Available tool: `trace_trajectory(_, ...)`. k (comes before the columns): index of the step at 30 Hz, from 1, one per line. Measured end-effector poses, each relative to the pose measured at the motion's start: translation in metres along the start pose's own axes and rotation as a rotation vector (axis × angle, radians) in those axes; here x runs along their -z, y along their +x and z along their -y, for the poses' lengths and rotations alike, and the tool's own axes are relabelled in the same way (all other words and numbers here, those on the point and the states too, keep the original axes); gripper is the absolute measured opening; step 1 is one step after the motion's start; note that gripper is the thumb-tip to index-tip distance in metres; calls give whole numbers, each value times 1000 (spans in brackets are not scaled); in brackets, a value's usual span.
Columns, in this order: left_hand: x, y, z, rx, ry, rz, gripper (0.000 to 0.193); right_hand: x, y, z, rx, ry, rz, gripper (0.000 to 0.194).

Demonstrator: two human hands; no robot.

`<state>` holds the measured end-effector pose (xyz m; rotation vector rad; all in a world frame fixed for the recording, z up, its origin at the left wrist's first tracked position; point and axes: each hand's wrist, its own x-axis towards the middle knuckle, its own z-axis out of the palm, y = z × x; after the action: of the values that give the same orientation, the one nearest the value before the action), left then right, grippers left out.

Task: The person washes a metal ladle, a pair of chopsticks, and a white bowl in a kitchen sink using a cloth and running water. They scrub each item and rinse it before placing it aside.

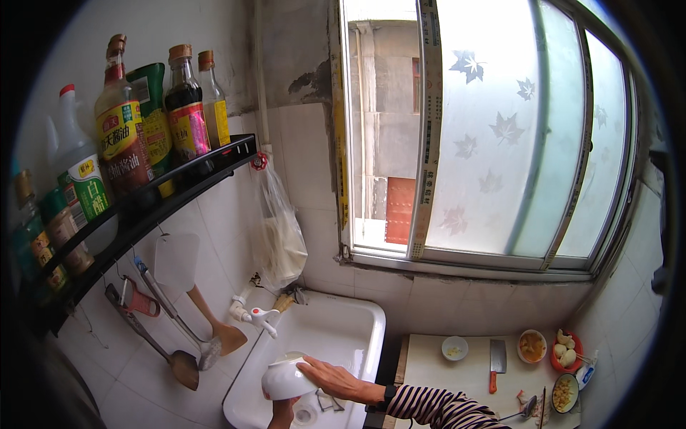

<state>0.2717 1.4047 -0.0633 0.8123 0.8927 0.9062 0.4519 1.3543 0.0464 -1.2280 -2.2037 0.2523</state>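
Over the white ceramic sink (378, 327), a white bowl (286, 382) is held tipped over, with its foot turned upward. My left hand (283, 413) grips it from below near the rim, mostly hidden by the bowl and cut by the picture's lower edge. My right hand (335, 379), with a dark band at the wrist and a striped sleeve, lies with its fingers against the bowl's outer side by the foot. Just behind the bowl is the white faucet (259, 316) with a red mark. The sink drain (304, 415) shows below the hands.
A black wall shelf (161, 185) carries several bottles; spatulas and a ladle (209, 351) hang below. The right-hand counter (429, 386) bears a cleaver (498, 359), a small bowl (455, 348), a red basket (566, 367) and other filled bowls. A plastic bag (281, 241) hangs near the window.
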Motion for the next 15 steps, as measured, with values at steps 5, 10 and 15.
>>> trace_trajectory(5, 4, -2, 7, -137, -46, 45, 59, 9, -2, 11, 61, -57, -58, 49)
trace_trajectory(10, 8, 4, 14, -327, -102, 105, 52, 17, -6, 18, 59, -86, -61, 49)
trace_trajectory(15, 7, 6, 13, -394, -209, 72, 50, 21, -9, 20, 111, -69, -124, 49)
